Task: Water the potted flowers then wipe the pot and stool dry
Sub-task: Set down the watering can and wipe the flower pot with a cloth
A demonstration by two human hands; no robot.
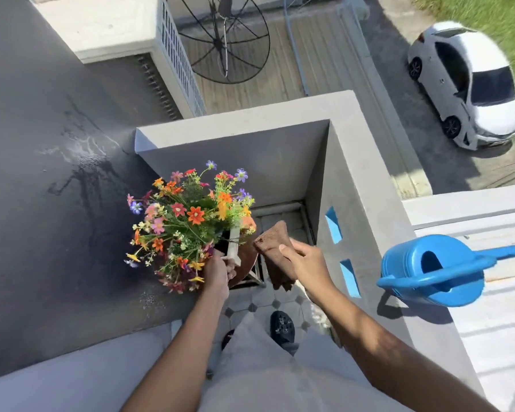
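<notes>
Clearly the watering looks finished, since the blue watering can [431,270] stands apart on the ledge [369,179] to the right, with neither hand on it. What the next move turns on, I judge, is the small gap between cloth and pot. The right hand [305,261] has its grip closed on a brown cloth [275,251], thumb on top, the cloth's long side hanging down towards the tiled floor [268,295]. The pot [246,260] lies just to the left of that cloth, near but apart from it, so the right hand is the one placed to wipe. The left hand [217,272] has its grip closed at the pot's near rim, under the flowers [188,221], seemingly steadying it. The pot sits on a stool [254,279], of which only a frame corner shows beneath it. The blooms lean left, leaving the pot's right side bare towards the cloth
</notes>
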